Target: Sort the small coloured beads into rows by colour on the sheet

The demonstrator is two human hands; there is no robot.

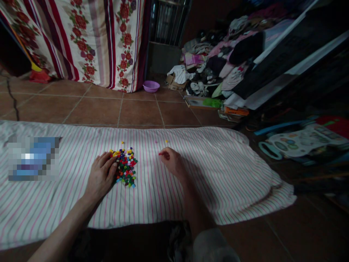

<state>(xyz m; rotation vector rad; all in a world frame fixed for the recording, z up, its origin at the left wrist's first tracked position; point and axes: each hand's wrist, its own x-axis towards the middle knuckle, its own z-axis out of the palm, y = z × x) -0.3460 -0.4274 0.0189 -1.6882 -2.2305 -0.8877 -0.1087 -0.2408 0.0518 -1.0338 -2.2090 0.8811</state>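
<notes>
A pile of small coloured cubes (pixel 127 168) lies on a striped cloth (pixel 152 196), in red, green, yellow, blue, white and other colours. My left hand (pixel 103 171) rests on the left side of the pile, its fingers stretched out over the nearest cubes and hiding some of them. To the right of the pile, my right hand (pixel 171 162) is closed in a pinch on a small red cube (pixel 160 154), just above the cloth. Beyond that hand sit a yellow cube (pixel 167 141) and a faint pink cube (pixel 156 142). Another yellow cube (pixel 122 142) lies behind the pile.
A blurred-out blue object (pixel 34 158) lies on the cloth at the left. Past the tiled floor (pixel 139 111) hang a flowered curtain (pixel 100 43) and, beside it, stands a purple basin (pixel 151 86). Clothes (pixel 218 58) are heaped at the back right.
</notes>
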